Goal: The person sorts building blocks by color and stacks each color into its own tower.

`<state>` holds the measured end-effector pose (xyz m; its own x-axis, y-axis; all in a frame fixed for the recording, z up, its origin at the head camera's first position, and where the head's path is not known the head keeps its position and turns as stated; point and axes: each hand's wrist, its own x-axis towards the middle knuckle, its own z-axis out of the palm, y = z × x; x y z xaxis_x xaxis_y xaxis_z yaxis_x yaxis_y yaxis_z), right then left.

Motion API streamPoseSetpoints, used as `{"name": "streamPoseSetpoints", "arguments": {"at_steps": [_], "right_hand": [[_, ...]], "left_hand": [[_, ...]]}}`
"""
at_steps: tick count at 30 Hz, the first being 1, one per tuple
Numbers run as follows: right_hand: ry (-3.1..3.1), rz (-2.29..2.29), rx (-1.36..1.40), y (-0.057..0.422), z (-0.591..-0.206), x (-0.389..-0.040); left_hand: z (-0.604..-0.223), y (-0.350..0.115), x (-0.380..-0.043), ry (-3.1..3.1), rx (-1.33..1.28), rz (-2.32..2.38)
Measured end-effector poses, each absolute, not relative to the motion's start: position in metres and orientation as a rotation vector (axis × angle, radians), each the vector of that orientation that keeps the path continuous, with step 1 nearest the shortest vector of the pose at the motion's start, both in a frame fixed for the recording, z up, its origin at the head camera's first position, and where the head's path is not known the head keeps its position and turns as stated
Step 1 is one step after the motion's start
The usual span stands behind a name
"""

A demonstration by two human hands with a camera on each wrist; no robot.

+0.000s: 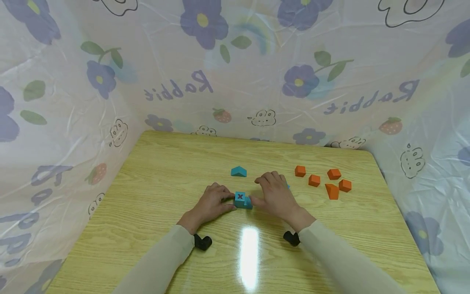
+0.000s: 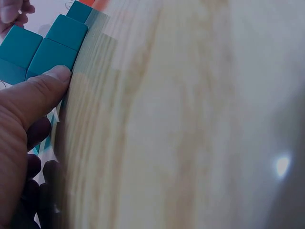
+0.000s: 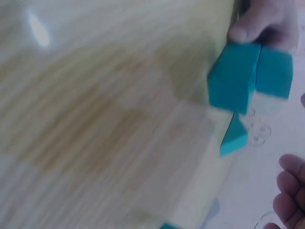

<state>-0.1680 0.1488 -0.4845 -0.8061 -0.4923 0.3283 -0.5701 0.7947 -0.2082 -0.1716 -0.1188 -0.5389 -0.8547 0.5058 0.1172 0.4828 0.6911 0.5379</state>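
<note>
A small stack of blue blocks (image 1: 243, 205) stands on the table between the hands. Its raised cube (image 1: 240, 197) has a dark X on top. My left hand (image 1: 212, 202) pinches the stack's left end; in the left wrist view its thumb (image 2: 45, 88) presses on a block's face. Close by on the right is my right hand (image 1: 277, 198), fingers loosely bent and thumb near the stack's right side. Its fingers (image 3: 288, 186) look apart from the blocks (image 3: 233, 78) in the right wrist view. Part of another blue piece (image 1: 288, 186) shows behind the right hand.
A blue roof-shaped block (image 1: 239, 172) lies behind the stack. Several orange blocks (image 1: 314, 180) are spread at the right, one of them wedge-shaped (image 1: 332, 191). Patterned cloth (image 1: 242, 90) surrounds the wooden table (image 1: 165, 163) at the back and sides.
</note>
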Motion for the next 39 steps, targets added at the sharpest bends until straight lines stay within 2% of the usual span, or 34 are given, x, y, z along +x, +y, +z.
{"name": "streamPoseSetpoints", "arguments": {"at_steps": [18,39], "right_hand": [[-2.802,0.330,0.529,0.223,-0.511,-0.176],[-2.797,0.285,0.541,0.234,-0.520,-0.172]], "left_hand": [[-0.539,-0.119,-0.171,2.828,0.822,0.889],[-0.539,-0.120,-0.172,2.829,0.835,0.906]]}}
